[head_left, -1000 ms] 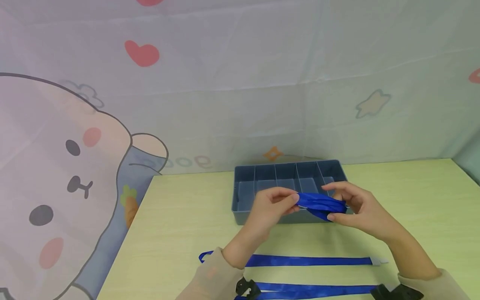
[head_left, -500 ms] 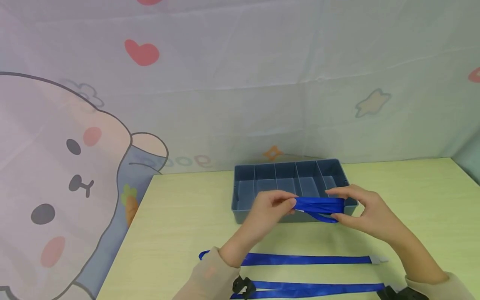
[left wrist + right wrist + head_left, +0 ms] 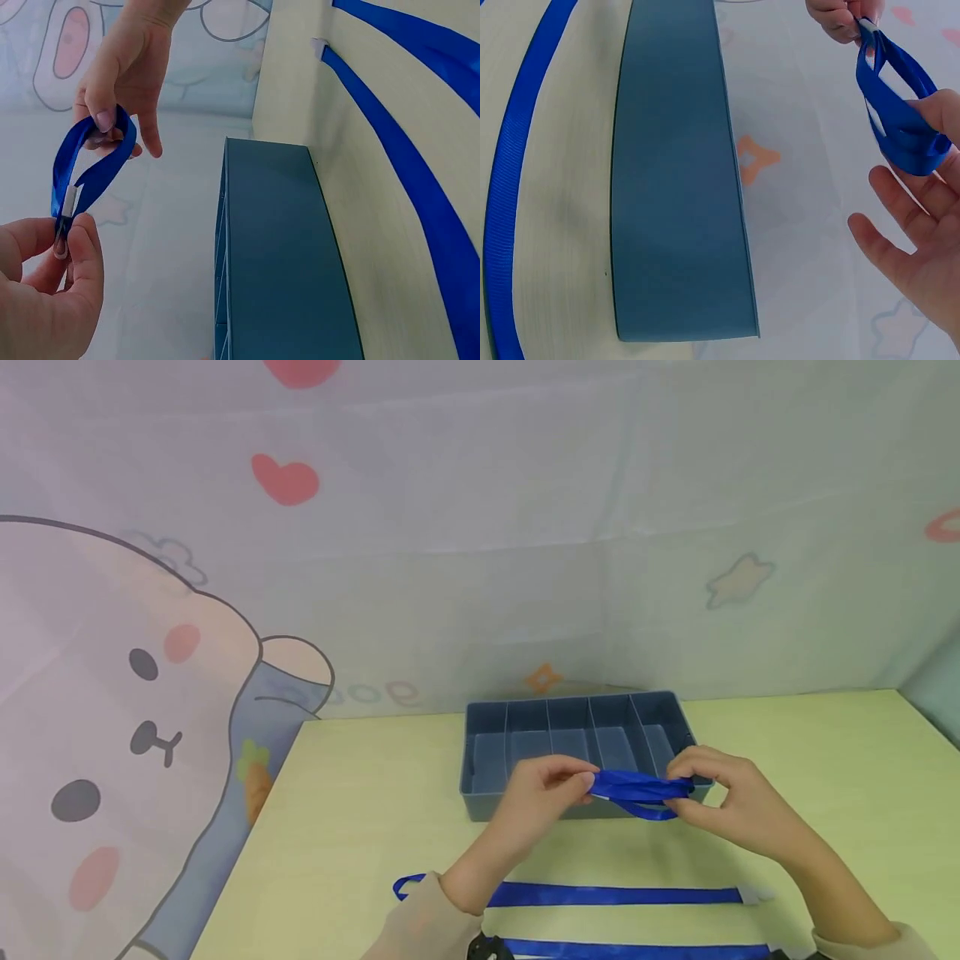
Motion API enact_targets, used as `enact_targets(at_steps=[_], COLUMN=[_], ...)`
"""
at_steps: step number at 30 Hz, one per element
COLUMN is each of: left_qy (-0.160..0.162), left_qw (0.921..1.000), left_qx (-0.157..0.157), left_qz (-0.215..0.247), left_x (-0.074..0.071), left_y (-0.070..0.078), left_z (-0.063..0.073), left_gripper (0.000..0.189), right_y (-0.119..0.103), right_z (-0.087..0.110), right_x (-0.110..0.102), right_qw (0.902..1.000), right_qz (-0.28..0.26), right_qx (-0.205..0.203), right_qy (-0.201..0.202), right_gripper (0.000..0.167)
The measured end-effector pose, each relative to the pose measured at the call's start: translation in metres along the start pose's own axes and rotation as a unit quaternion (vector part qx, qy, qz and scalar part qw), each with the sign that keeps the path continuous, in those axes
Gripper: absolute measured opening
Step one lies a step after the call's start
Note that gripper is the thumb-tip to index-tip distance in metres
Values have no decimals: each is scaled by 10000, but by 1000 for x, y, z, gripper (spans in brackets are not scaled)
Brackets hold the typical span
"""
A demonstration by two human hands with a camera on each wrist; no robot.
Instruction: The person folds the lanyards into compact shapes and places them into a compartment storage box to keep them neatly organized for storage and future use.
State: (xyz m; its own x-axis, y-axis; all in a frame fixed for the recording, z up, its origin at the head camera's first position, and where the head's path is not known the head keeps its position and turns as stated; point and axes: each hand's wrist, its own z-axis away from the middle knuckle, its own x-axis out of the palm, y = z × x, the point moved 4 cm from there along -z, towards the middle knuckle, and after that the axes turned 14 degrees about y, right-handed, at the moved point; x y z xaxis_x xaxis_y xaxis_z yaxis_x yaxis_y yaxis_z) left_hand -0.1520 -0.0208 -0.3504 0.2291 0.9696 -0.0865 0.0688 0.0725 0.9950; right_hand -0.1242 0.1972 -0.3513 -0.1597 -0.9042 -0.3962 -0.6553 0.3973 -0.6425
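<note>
A folded blue lanyard (image 3: 633, 787) is held up between my two hands, in front of the near wall of a grey-blue divided box (image 3: 480, 807). My left hand (image 3: 546, 793) pinches its left end, where a white fitting (image 3: 69, 201) and a small metal clip (image 3: 61, 246) show in the left wrist view. With thumb and fingers, my right hand (image 3: 731, 793) pinches the looped right end. In the right wrist view the thumb reaches into the loop while other fingers spread below. Several layers of strap lie together, and one strand sags beneath.
Two more blue lanyards lie stretched across the table: a farther one (image 3: 615, 895) with a pale end piece (image 3: 752, 894), and a nearer one (image 3: 637, 950) cut off by the frame edge. A printed cloth (image 3: 450, 585) hangs behind the table.
My right fingers have closed in on the right end of the folded lanyard, from a wider spread. The left hand keeps its pinch. The head view has tilted slightly upward.
</note>
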Motion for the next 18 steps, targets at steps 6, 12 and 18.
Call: enact_targets(at_steps=[6,12,18], left_qy=[-131,-349,-358], left_qw=[9998,9990,9993], left_qx=[-46,-12,22], left_qz=[168,287,137], left_x=[3,4,4], left_y=[-3,-5,-4], left_z=[0,0,1], left_gripper=[21,25,25], right_y=[-2,-5,-8], right_z=[-1,-3,-3], right_x=[0,5,7], right_qw=[9997,9960,9867], right_qz=[-127,274,620], right_qx=[-221,-846,-1459], right_qy=[-53,122,348], right_gripper=[43,37,29])
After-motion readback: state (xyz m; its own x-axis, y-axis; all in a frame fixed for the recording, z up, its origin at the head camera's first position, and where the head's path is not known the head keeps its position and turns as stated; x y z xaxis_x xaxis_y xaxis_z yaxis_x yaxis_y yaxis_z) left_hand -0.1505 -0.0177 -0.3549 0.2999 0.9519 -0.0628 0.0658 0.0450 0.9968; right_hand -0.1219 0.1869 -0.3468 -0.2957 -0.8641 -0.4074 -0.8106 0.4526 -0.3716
